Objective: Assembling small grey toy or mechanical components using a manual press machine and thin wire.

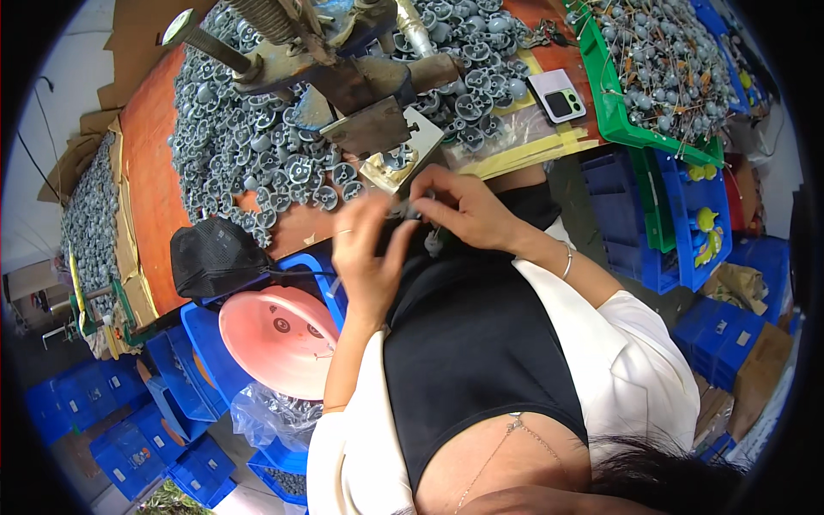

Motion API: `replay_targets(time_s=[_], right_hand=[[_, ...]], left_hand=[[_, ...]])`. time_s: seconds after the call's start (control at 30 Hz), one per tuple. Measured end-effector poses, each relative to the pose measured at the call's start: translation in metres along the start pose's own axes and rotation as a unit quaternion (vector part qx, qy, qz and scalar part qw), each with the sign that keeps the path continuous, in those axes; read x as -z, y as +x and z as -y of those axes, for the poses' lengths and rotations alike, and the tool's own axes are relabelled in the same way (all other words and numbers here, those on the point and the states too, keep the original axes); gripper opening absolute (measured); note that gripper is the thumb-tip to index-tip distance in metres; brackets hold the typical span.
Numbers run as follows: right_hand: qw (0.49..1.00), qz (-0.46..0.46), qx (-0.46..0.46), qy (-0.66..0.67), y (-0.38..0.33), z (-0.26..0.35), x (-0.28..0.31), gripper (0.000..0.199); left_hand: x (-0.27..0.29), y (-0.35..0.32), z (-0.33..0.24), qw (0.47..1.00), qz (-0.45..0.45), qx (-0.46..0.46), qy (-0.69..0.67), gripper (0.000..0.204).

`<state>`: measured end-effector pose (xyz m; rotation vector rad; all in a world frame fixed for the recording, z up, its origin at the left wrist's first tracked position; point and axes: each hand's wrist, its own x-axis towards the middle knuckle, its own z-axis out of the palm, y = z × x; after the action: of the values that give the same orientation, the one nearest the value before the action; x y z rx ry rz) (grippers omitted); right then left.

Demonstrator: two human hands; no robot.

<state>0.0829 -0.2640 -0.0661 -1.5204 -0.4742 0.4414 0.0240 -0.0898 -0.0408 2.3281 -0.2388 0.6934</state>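
The right hand (468, 210) has its fingers (427, 184) pinched around a small grey part (433, 243) with a thin stem that hangs just below them, held close to the body at the near edge of the tabletop (150, 163). The left hand (369, 249) is raised beside it, blurred by motion, so I cannot tell whether its fingers (390, 236) are closed on anything or merely loose; a thin pale sliver seems to show below its palm, but it is too smeared to name. Judging from this, the step in hand looks like fitting or checking one small piece between both hands, just in front of the metal press (352, 81) that stands on the tabletop, and the next move would call for a steady, fine pinch and careful alignment under the press plate (371, 129). Around the press lies a wide heap of grey round castings (257, 146), touching its base. A green bin (614, 103) of similar grey pieces on wires sits to the right, a folded phone (558, 96) between it and the heap, a black mesh pouch (215, 256) and a pink round fan (279, 339) to the left, blue crates (687, 215) below. The contact point between the two hands is hidden, and the press's top is cut off.
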Motion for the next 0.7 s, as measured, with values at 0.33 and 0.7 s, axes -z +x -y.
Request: replay_targets(time_s=[0.33, 0.7], right_hand=[[0.961, -0.143, 0.071, -0.224, 0.026, -0.011, -0.011, 0.031], [0.923, -0.254, 0.120, -0.262, 0.044, 0.012, 0.033, 0.018]], left_hand=[[-0.030, 0.013, 0.025, 0.985, 0.017, 0.153, -0.083, 0.019], [-0.031, 0.036, 0.046, 0.990, 0.055, 0.102, -0.086, 0.020]])
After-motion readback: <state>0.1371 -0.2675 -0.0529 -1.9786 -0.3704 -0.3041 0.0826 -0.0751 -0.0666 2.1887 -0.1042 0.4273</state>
